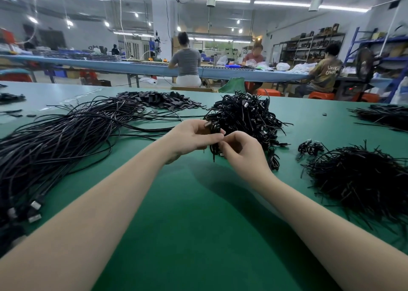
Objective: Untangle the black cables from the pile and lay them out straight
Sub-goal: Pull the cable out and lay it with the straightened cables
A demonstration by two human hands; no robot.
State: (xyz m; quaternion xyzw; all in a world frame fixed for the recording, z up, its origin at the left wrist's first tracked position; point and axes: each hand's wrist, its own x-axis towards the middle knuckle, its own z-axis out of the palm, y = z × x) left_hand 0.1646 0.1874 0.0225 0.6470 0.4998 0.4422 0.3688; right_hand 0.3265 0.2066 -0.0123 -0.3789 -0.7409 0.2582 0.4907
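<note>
A coiled black cable bundle (215,129) hangs above the green table, between both hands. My left hand (191,137) grips its upper coil, while my right hand (240,149) pinches its lower part with curled fingers. Just behind them rises the tangled pile of black cables (245,115). To the left, a long sheaf of straightened black cables (59,140) lies spread across the table, with metal plugs (34,211) at its near end.
A heap of short black ties (362,180) lies at the right, with two small coiled cables (310,148) beside it. Flat black pieces (161,100) are piled at the back. Another cable heap (386,116) sits far right. People work at a far bench.
</note>
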